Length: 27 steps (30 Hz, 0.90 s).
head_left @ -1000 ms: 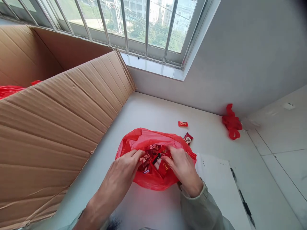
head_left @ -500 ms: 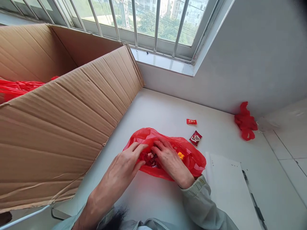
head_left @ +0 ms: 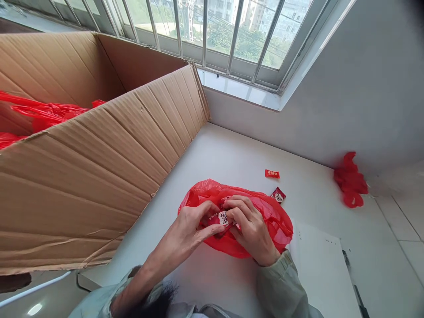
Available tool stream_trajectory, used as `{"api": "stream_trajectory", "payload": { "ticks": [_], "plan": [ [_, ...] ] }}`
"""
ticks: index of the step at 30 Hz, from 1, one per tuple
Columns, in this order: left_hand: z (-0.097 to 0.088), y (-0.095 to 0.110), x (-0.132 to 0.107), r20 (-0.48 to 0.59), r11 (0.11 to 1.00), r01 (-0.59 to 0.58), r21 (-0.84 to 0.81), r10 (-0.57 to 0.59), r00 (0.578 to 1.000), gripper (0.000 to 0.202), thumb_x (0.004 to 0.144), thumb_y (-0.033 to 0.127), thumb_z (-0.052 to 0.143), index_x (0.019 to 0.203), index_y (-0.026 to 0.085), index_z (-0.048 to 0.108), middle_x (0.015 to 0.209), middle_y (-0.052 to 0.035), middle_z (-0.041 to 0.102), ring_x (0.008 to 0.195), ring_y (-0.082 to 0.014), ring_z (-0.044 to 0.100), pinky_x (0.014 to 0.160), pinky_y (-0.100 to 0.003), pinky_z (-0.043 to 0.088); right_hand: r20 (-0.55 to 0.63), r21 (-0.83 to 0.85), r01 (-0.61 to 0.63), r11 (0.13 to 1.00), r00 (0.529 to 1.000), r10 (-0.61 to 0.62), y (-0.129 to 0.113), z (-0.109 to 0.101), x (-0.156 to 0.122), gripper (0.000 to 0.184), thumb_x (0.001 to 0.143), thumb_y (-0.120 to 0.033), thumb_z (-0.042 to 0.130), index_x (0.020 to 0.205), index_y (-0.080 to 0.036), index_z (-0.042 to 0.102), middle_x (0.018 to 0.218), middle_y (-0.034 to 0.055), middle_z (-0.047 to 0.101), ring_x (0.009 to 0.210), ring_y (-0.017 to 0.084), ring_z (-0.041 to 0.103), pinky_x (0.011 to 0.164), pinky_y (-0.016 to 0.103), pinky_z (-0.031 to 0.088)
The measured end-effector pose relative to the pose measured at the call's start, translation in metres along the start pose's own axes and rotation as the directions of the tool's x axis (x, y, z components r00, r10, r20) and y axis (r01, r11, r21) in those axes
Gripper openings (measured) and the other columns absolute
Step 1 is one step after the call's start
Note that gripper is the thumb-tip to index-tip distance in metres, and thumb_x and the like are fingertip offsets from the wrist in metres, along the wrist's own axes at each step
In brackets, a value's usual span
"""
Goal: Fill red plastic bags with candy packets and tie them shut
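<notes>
A red plastic bag lies open on the white tabletop, its rim rumpled. Over its mouth is a dark red wrapped packet with a white label and dark characters. My left hand curls thumb and fingers around the packet's left side. From the right, my right hand pinches its other edge with bent fingers. Whatever lies deeper in the bag is mostly hidden by my hands. Just behind the bag rests a similar dark red packet, and farther back a small bright red packet.
A large cardboard box stands on the left with red plastic bags inside. Crumpled red plastic sits by the wall at right. A white panel lies on the right, and a barred window is behind.
Both hands have come up from inside the bag and closed on a dark red packet. The camera view has shifted slightly left, so the surroundings appear farther right.
</notes>
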<state>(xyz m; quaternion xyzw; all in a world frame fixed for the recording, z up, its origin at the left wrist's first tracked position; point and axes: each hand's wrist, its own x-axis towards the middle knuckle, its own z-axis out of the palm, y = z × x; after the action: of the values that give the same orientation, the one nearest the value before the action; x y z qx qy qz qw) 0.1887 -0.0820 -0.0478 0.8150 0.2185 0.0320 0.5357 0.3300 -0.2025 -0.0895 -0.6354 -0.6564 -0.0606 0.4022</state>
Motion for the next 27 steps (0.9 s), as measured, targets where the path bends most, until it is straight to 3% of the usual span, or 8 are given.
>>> {"api": "stream_trajectory", "payload": {
  "ticks": [5,8,10,12,15,20,23,27],
  "plan": [
    [-0.004,-0.006,-0.002,-0.027,0.989,0.032,-0.147,-0.037,0.999,0.002,0.086,0.022,0.061,0.087,0.023,0.059,0.075,0.0082,0.069,0.070,-0.0114,0.065,0.065,-0.020,0.048,0.149,0.182,-0.250,0.951,0.963,0.225,0.003,-0.010,-0.002,0.043,0.077,0.002,0.047,0.113,-0.020,0.051,0.117,0.0080,0.058,0.109,0.020,0.056,0.085,0.034,0.053],
    [-0.008,-0.003,-0.006,-0.208,0.996,-0.009,0.087,0.027,0.978,0.004,0.088,0.023,0.060,0.091,0.025,0.060,0.077,0.0089,0.069,0.070,-0.0111,0.065,0.065,-0.021,0.045,0.134,0.289,-0.409,0.865,0.912,0.387,0.007,-0.020,0.000,0.040,0.084,0.000,0.041,0.113,-0.022,0.055,0.105,0.0025,0.065,0.097,0.014,0.063,0.085,0.028,0.053],
    [-0.008,0.000,-0.007,-0.359,0.950,-0.010,0.312,0.127,0.925,0.007,0.091,0.025,0.057,0.096,0.026,0.061,0.082,0.0084,0.070,0.070,-0.0117,0.065,0.064,-0.022,0.043,0.079,0.269,-0.466,0.843,0.883,0.463,0.009,-0.023,0.001,0.031,0.089,-0.004,0.041,0.104,-0.022,0.061,0.100,0.0008,0.068,0.093,0.014,0.064,0.083,0.027,0.053],
    [-0.006,0.001,-0.007,-0.416,0.884,0.001,0.467,0.219,0.883,0.010,0.094,0.026,0.052,0.100,0.026,0.060,0.088,0.0075,0.072,0.071,-0.0126,0.066,0.064,-0.024,0.042,0.093,0.205,-0.496,0.844,0.868,0.488,0.011,-0.021,0.001,0.027,0.090,-0.007,0.044,0.099,-0.023,0.064,0.098,0.0006,0.069,0.093,0.015,0.064,0.081,0.027,0.053],
    [0.001,0.001,-0.007,-0.365,0.821,-0.031,0.569,0.287,0.886,0.018,0.098,0.026,0.044,0.105,0.026,0.060,0.095,0.0054,0.073,0.077,-0.0147,0.068,0.066,-0.025,0.043,0.187,0.074,-0.535,0.841,0.836,0.515,0.016,-0.013,-0.003,0.024,0.090,-0.010,0.048,0.097,-0.023,0.067,0.098,0.0021,0.070,0.093,0.018,0.065,0.081,0.031,0.051],
    [0.009,-0.002,-0.008,-0.294,0.763,-0.068,0.642,0.327,0.898,0.021,0.099,0.022,0.040,0.106,0.024,0.060,0.100,0.0016,0.074,0.080,-0.0160,0.070,0.063,-0.024,0.044,0.183,0.008,-0.581,0.814,0.801,0.570,0.018,-0.008,-0.003,0.024,0.094,-0.014,0.045,0.100,-0.021,0.068,0.102,0.0070,0.070,0.095,0.021,0.065,0.083,0.035,0.050],
    [0.012,0.000,-0.007,-0.234,0.791,-0.078,0.607,0.271,0.934,0.021,0.099,0.022,0.039,0.100,0.024,0.060,0.091,0.0030,0.073,0.073,-0.0147,0.069,0.060,-0.024,0.043,0.247,0.233,-0.568,0.789,0.820,0.517,0.011,-0.016,0.004,0.026,0.097,-0.018,0.043,0.109,-0.023,0.065,0.107,0.0035,0.070,0.098,0.016,0.065,0.086,0.029,0.051],
    [0.011,0.003,-0.004,-0.197,0.878,-0.097,0.469,0.211,0.957,0.017,0.098,0.026,0.042,0.095,0.026,0.059,0.085,0.0069,0.071,0.069,-0.0120,0.066,0.061,-0.022,0.044,0.379,0.555,-0.556,0.619,0.831,0.407,0.004,-0.024,0.012,0.022,0.093,-0.024,0.053,0.113,-0.022,0.063,0.107,0.0024,0.069,0.094,0.015,0.065,0.081,0.027,0.053]
  ]
}}
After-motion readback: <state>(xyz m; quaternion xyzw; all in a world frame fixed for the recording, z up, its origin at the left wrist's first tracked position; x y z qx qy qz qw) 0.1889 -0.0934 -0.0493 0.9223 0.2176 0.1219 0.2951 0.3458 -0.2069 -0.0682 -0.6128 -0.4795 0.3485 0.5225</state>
